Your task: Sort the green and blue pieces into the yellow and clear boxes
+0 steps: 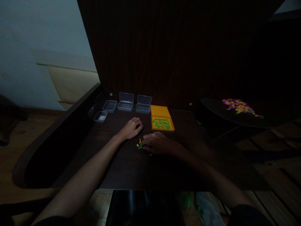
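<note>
My left hand (131, 128) rests on the dark table (122, 169) with its fingers curled under; whether it holds anything is hidden. My right hand (157, 143) lies beside it, fingers bent down over a small heap of tiny yellow and green pieces (139, 145); its fingertips touch the heap. Just beyond both hands lies an open orange case (161, 118) whose tray holds several small green pieces.
Several clear plastic boxes (126, 102) with lids open stand along the table's back left. A pile of small multicoloured pieces (238, 106) lies on a dark surface at the right. A dark wooden panel rises behind the table. The scene is dim.
</note>
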`<state>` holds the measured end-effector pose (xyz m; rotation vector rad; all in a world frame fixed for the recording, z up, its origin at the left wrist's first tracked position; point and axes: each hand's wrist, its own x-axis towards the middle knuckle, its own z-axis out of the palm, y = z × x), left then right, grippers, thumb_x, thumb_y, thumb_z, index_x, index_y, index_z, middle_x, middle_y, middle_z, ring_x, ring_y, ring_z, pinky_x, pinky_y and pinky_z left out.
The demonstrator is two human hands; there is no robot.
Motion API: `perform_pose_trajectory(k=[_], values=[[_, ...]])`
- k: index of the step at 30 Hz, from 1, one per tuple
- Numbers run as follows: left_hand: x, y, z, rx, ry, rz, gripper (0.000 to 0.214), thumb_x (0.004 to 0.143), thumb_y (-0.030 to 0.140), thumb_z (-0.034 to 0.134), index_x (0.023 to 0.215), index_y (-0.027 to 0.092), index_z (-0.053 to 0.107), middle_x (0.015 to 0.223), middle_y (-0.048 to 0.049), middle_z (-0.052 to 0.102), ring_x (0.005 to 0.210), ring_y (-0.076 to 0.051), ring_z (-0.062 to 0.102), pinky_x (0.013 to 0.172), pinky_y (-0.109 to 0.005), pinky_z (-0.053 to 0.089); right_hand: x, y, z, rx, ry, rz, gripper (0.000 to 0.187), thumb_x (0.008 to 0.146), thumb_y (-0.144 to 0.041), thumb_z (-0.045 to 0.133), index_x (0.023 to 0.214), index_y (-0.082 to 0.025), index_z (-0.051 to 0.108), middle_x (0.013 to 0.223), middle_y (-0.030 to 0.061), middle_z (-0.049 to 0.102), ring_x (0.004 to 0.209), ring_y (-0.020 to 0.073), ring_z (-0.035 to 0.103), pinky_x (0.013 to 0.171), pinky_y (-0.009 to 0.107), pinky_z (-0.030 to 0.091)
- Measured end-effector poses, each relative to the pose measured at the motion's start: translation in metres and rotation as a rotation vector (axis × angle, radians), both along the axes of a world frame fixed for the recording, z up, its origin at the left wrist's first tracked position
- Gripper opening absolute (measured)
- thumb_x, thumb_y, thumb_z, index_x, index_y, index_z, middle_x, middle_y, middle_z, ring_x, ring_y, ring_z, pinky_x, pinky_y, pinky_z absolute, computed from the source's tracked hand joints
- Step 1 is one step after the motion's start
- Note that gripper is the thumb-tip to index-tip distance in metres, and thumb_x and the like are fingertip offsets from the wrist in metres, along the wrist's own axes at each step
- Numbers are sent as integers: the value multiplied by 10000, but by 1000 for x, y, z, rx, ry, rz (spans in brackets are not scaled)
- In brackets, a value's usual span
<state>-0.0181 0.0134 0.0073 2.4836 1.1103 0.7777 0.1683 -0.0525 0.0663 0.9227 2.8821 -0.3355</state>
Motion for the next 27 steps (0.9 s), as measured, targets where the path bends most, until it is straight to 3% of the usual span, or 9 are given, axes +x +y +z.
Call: perform_pose_trajectory(k=[12,27], values=[[0,0,1,-3,9,11,184,878,204,448,798,191,612,870,-55,631,913,-216,575,895,-370,466,7,0,-8,-15,47,-4,219,927,-257,534,1088,-239,680,1012,40,666,862,174,595,633,268,308],[0,1,1,-4,14,4,183,877,199,448,798,190,613,869,-55,631,910,-215,576,893,-370,464,3,4,-10,-63,82,-52,137,880,-248,608,988,-195,673,972,43,665,853,170,582,665,265,329]])
